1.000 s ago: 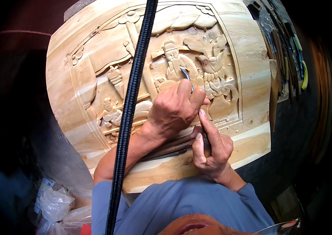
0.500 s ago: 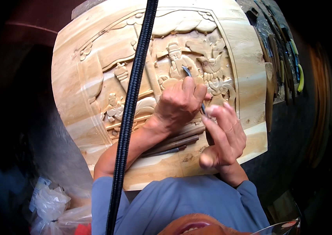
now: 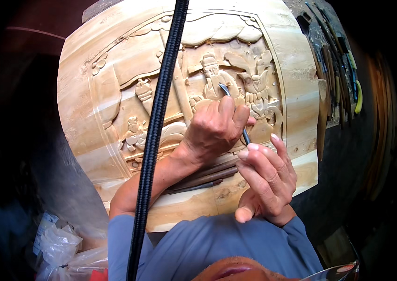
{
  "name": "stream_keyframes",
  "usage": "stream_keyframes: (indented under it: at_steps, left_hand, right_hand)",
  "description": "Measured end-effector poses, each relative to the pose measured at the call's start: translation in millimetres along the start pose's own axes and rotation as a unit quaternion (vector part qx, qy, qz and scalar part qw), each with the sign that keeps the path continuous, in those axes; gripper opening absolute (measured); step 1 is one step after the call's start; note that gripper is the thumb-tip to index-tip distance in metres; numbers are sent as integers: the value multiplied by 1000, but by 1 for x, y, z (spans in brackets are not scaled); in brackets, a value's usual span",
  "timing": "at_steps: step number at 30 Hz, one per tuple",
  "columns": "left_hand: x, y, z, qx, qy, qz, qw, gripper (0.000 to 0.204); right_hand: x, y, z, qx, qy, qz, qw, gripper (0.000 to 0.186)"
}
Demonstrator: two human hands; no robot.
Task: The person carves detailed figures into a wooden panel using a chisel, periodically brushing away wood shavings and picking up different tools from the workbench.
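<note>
We log a knotted clear plastic bag (image 3: 60, 246) lower left, contents unreadable. Our left hand (image 3: 216, 126) grips a gouge (image 3: 246, 136), tip at the carved panel's (image 3: 137, 65) central figure (image 3: 211, 70); right hand (image 3: 268, 178) loosely spread beside it, contact unclear. Bare right margin (image 3: 299, 112) gives room.

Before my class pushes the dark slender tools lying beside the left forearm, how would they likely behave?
The dark slender tools look straight and solid, so they would probably stay stiff. Their seemingly rounded shafts may roll if nudged. They lie close together, so pushing one might shift its neighbours.
</note>
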State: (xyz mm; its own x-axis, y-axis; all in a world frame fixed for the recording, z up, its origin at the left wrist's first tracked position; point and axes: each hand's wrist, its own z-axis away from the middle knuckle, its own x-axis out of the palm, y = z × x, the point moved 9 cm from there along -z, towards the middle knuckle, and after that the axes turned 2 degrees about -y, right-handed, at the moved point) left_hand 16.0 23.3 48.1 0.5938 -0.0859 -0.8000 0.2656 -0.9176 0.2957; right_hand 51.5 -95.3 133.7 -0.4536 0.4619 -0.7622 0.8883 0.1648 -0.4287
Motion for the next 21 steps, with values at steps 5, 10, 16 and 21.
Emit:
stream_keyframes:
  at_steps: [5,10,16,21]
  left_hand:
    - [-12,13,5,69,42,-37,996,35]
    - [-10,23,11,99,15,-4,995,31]
    - [-2,23,13,82,1,-11,997,34]
    - [-7,16,16,50,11,-43,998,44]
  right_hand:
    - [2,-2,26,24,-12,14,1000,52]
    - [19,33,71,246,-8,-93,965,75]
    - [64,36,108,418,-38,-392,819,76]
    - [46,29,75,280,-19,-238,930,68]
